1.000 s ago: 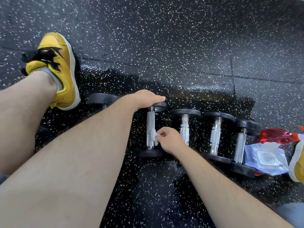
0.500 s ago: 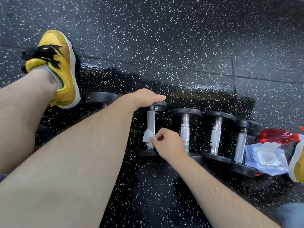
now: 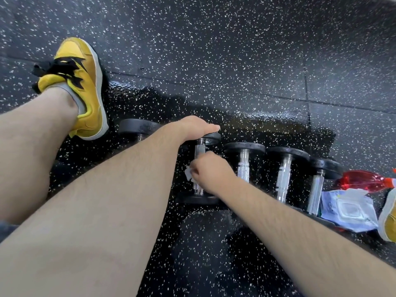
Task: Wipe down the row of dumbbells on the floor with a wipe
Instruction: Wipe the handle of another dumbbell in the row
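Several black dumbbells with chrome handles lie in a row on the speckled rubber floor (image 3: 235,61). My left hand (image 3: 192,127) rests on the far head of the second dumbbell from the left (image 3: 199,151), fingers laid over its top. My right hand (image 3: 211,174) is curled round that dumbbell's chrome handle and holds a small white wipe (image 3: 188,174) against it. The wipe sticks out at the left of my fingers. Most of the leftmost dumbbell (image 3: 139,126) is hidden behind my left forearm.
To the right lie three more dumbbells (image 3: 244,166), (image 3: 284,179), (image 3: 317,189). Past them are a pack of wipes (image 3: 347,209) and a red spray bottle (image 3: 364,180). A yellow shoe (image 3: 83,86) stands at the left, another (image 3: 389,217) at the right edge.
My right hand has slid the wipe up along the chrome handle and closed more tightly round it. My left hand has stayed on the dumbbell's far head.
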The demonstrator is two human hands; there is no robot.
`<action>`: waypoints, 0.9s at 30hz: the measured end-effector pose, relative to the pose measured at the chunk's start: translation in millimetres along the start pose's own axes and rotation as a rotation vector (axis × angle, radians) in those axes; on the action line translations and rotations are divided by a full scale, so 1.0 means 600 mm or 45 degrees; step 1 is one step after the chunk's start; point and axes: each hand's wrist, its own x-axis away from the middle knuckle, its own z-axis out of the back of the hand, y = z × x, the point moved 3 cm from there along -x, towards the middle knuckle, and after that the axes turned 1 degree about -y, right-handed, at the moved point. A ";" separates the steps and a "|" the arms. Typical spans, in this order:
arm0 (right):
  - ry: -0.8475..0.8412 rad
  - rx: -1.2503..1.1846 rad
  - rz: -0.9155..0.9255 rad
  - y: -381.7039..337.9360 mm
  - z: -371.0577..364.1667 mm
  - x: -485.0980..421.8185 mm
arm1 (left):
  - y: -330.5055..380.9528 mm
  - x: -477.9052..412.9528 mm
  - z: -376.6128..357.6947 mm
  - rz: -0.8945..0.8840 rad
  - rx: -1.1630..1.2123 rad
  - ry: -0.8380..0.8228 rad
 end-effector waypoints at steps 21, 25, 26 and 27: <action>-0.363 0.563 0.451 -0.023 -0.011 -0.026 | 0.007 0.009 0.001 -0.019 -0.025 0.006; -0.433 0.450 0.497 -0.011 -0.016 -0.009 | 0.012 0.013 -0.001 -0.025 -0.028 0.009; -0.364 0.446 0.486 -0.006 -0.010 -0.012 | 0.012 0.013 0.000 -0.022 -0.030 0.005; -0.276 0.448 0.472 -0.002 -0.006 -0.012 | 0.011 0.012 0.000 -0.019 -0.036 0.002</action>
